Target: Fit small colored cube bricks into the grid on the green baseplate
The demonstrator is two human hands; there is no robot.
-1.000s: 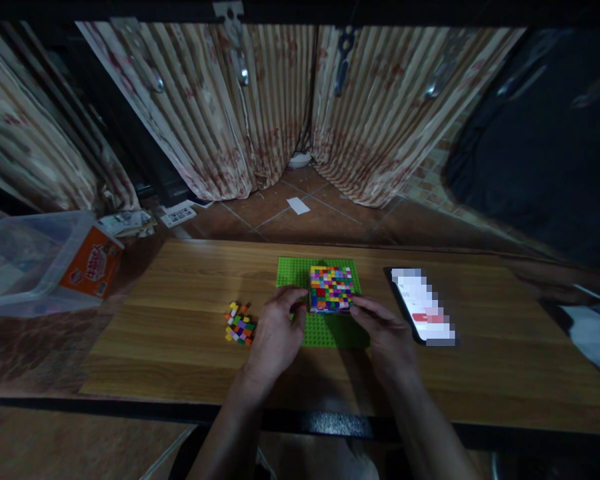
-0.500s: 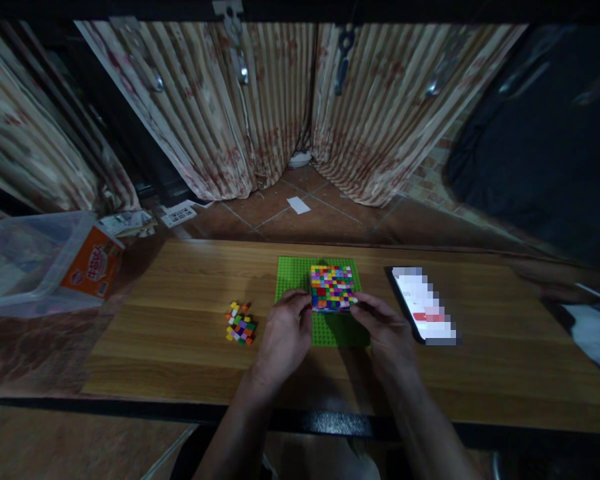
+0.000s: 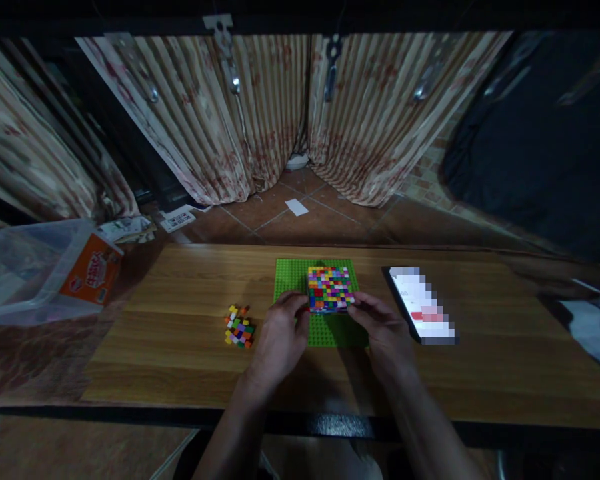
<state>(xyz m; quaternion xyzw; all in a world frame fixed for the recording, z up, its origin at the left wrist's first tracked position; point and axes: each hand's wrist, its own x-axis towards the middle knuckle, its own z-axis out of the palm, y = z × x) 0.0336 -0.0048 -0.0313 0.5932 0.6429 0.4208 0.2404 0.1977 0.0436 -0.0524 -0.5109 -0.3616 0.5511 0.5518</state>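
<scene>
Your left hand (image 3: 281,331) was at the near left corner of the multicoloured building-brick block (image 3: 329,287), fingers bent and thumb drawn in toward the forefinger. Your right hand (image 3: 387,331) mirrored it at the near right corner, thumb and forefinger close together by the edge. Both hands were partly curled; whether either one gripped the block, pinched a single small brick or merely rested against the side, you could not have told from this view.

The block lay between your fingertips and just beyond them, over the green studded baseplate (image 3: 325,331), which showed on the near side between your hands and again past your left fingers. Whether its underside was locked onto the studs was hidden.

Just left of your left hand was a small cluster of loose bricks (image 3: 239,333) on the wooden table (image 3: 180,360). The smartphone (image 3: 423,310) lay just beyond and to the right of your right hand, screen lit.

The step in hand looked like steadying or squaring the block's near edge from both sides. From there, the next move seemed to call for light, even pressure from both hands, so that no bricks along that edge came loose.
</scene>
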